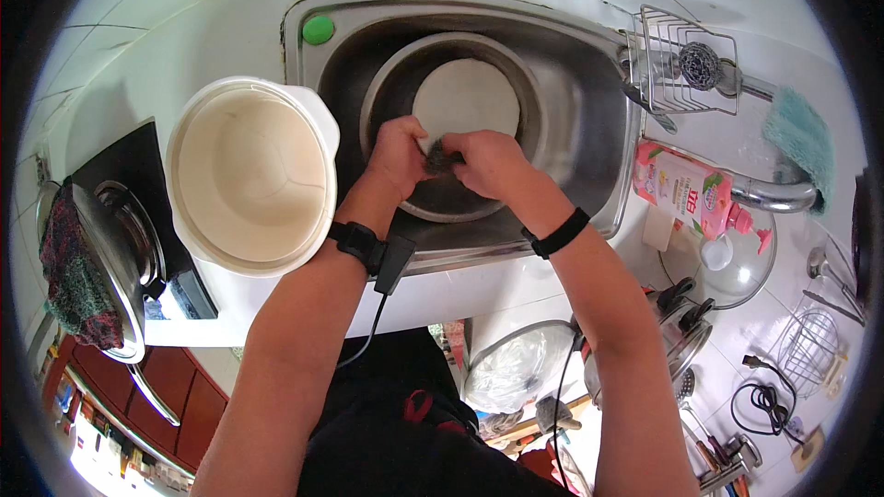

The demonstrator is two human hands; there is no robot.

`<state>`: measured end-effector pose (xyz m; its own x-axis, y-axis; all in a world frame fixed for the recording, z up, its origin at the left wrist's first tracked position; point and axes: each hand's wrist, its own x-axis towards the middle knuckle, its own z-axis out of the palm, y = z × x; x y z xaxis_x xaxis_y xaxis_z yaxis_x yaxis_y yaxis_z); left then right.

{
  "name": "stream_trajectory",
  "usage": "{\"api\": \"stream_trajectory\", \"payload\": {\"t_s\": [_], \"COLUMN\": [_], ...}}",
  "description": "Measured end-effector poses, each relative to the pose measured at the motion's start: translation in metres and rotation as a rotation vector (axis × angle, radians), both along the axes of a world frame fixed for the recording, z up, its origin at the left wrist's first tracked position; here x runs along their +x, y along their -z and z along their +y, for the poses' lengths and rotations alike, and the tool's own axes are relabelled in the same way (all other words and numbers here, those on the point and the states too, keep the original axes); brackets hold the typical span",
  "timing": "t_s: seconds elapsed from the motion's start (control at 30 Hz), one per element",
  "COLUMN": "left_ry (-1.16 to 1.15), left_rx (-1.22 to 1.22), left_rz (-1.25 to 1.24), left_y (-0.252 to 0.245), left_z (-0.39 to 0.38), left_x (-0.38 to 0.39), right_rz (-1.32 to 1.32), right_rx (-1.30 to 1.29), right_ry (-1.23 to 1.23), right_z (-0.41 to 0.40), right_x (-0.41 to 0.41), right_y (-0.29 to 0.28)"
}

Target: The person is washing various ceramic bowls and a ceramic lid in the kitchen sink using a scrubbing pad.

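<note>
A white round disc-shaped piece, perhaps a lid or a plate, sits within a round metal basin in the steel sink. At its near left edge is my left hand, the thumb at the rim and the fingers closed about it; the fingertips are partly hidden. My right hand pinches a dark steel-wool scrubber against the disc's near edge. The scrubber lies between both hands and touches the left fingers. Left of the sink stands a deep cream-white pot, its inside bare.
A wire rack with another steel-wool scrubber stands by the faucet, which carries a teal cloth. A pink pump bottle lies right of the sink. A pan with a cloth sits on the hob at left.
</note>
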<state>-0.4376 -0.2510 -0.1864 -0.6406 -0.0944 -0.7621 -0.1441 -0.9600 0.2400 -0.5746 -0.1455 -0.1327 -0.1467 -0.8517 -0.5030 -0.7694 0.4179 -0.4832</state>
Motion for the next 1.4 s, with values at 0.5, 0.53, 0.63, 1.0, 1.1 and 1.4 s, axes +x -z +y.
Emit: {"api": "stream_trajectory", "payload": {"t_s": [0.5,0.53,0.63,1.0,1.1,1.4], "left_ry": [-0.082,-0.059,0.044,0.136,0.057,0.209], "left_rx": [0.016,0.024,0.010,-0.172,-0.225,-0.306], "left_rz": [-0.002,-0.053,-0.200,-0.230,-0.298,-0.262], "left_y": [0.010,0.005,-0.007,-0.013,-0.005,-0.021], "left_z": [0.006,0.008,0.007,0.012,0.012,0.017], "left_x": [-0.006,-0.008,-0.012,-0.018,-0.011,-0.021], "right_rz": [0.076,0.082,0.175,0.287,0.231,0.348], "right_rx": [0.149,0.153,0.260,0.165,0.155,0.194], "right_ry": [0.386,0.383,0.401,0.394,0.223,0.403], "right_z": [-0.016,0.000,0.028,-0.041,-0.032,-0.028], "right_x": [0.039,0.036,0.015,-0.018,0.008,-0.038], "right_y": [0.008,0.008,0.000,0.021,0.014,0.025]}}
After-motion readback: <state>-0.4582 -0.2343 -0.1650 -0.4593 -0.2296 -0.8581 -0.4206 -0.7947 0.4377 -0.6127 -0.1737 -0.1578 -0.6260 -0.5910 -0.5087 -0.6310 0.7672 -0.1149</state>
